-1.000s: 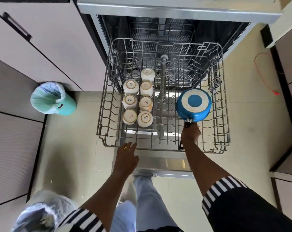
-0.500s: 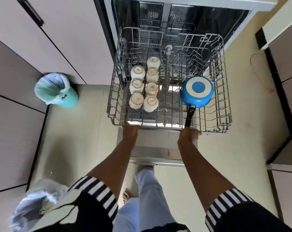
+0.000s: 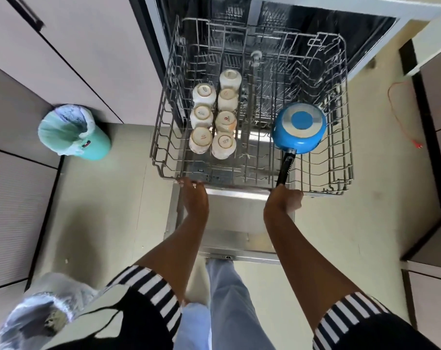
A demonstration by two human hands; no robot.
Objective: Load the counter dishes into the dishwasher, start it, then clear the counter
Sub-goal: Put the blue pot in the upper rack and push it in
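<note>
1. Both hands were down at the front rail of the rack (image 3: 252, 176), which stood pulled out over the open dishwasher door (image 3: 236, 218) in the middle of the frame.
2. The left hand (image 3: 193, 195) had its fingers hooked on the rail at the lower left corner of the rack; a grip, as far as I could see.
3. The right hand (image 3: 284, 202) sat just below the tip of the pan handle (image 3: 285, 169). Whether it was closed on the rail, on the handle, or on both, I could not tell.
4. The blue pan (image 3: 299, 127) lay upside down at the right of the rack, its handle pointing to the person and reaching the front rail.
6. Seven white cups (image 3: 214, 114) stood upturned in two rows at the left.
7. I judged the step to be sliding the rack in. Done well, that meant an even push from both hands so it ran straight.
8. The risk, to my eye, was that handle: poking past the rail, it could foul the door. Better tucked inside first, and pushed gently so the cups stayed put.
</note>
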